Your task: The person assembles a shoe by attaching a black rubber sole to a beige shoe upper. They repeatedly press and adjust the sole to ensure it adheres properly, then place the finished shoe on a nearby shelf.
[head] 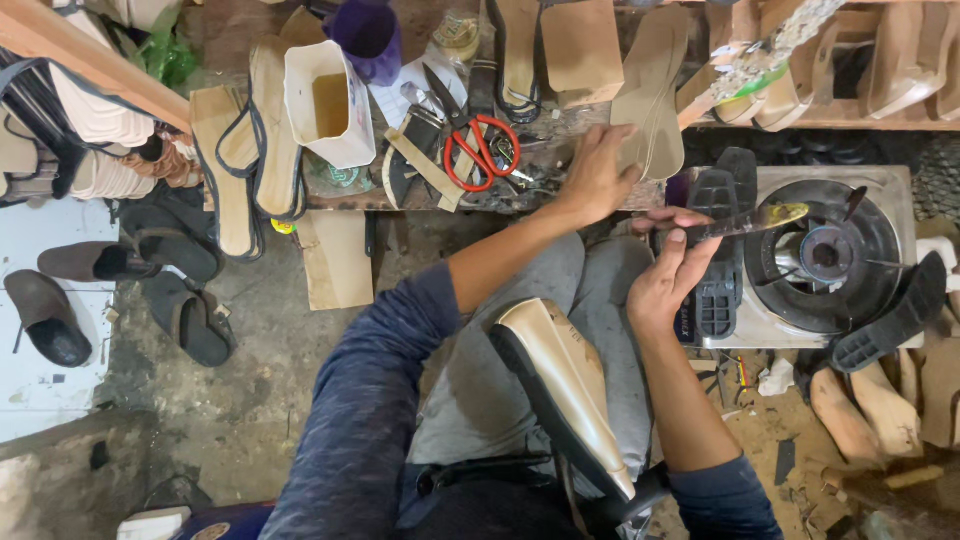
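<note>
A: Head view. Materials?
B: Right hand (668, 280) closed around a black ribbed rubber sole (718, 262), thumb and fingers also pinching a thin flat blade (752, 222), tip smeared yellow. Blade tip sits over a round black gas burner (822, 255) on a steel stove top (880, 182), just right of the grip.
A: Left?
B: Left hand (598, 175) reaches forward, fingers loosely curled on a tan flat insole (655, 110) at the bench edge; can't tell whether it's gripping. Red-handled scissors (478, 150) just left of it on the cluttered wooden bench (345, 192).
A: Containers?
B: White plastic tub (325, 100) further left, brownish liquid inside. Purple cup (368, 35) behind it, contents hidden.
A: Lap?
B: Glossy beige shoe upper on a black sole (565, 395), resting on the knee below both hands, untouched.
</note>
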### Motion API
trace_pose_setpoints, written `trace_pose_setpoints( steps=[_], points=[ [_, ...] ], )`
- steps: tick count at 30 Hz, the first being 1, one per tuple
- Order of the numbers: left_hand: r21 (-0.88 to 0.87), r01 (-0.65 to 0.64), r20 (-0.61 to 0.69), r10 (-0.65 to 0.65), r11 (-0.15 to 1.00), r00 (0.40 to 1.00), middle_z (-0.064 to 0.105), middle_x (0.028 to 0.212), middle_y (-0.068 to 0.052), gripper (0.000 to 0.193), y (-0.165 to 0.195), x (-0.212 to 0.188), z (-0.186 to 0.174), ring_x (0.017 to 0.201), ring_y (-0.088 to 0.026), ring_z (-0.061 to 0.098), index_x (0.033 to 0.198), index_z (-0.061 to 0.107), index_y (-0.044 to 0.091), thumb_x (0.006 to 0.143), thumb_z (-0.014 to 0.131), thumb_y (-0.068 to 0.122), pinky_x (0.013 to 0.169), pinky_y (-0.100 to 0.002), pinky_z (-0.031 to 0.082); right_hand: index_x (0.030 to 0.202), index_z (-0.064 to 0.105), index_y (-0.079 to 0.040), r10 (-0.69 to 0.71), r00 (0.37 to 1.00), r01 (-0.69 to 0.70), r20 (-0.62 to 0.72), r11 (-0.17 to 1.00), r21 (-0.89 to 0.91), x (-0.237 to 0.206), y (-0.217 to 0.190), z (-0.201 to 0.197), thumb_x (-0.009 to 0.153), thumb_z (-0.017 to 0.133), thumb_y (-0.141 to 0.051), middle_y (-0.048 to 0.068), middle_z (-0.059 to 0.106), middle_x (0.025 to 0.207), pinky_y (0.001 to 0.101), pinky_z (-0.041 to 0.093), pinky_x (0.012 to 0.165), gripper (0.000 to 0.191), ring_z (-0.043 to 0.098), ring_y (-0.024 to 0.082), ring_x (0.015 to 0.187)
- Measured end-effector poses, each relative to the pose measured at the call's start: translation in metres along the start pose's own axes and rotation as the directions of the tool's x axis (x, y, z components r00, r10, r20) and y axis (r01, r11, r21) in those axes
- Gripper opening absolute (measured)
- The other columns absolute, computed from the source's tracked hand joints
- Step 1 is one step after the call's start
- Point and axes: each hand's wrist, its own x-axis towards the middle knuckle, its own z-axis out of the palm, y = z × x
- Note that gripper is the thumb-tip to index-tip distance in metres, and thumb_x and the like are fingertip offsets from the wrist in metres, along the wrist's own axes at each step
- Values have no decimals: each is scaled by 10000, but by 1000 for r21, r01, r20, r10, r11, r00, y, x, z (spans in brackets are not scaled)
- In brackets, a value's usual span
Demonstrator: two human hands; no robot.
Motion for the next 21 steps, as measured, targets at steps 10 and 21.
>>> trace_pose_setpoints(
  steps=[10, 21],
  points=[
    [367, 84, 150, -148, 926, 977, 384, 1553, -307, 642, 32, 33, 46, 1401, -455, 463, 1571, 294, 37, 1009, 587, 141, 1074, -554, 469, 1277, 390, -76, 74, 992, -60, -101, 989, 133, 2, 16, -18, 1148, 481, -80, 147, 570, 1175, 352, 515, 929, 158, 615, 216, 960],
    [-202, 6, -187, -45, 979, 981, 662, 1283, -303, 531, 28, -58, -83, 1201, -418, 644, 1458, 483, -56, 941, 601, -32, 1014, -420, 511, 1284, 406, -89, 122, 989, -100, -79, 966, 239, 0, 16, -23, 1146, 486, -51, 138, 591, 1139, 369, 524, 930, 164, 617, 225, 922]
  ],
)
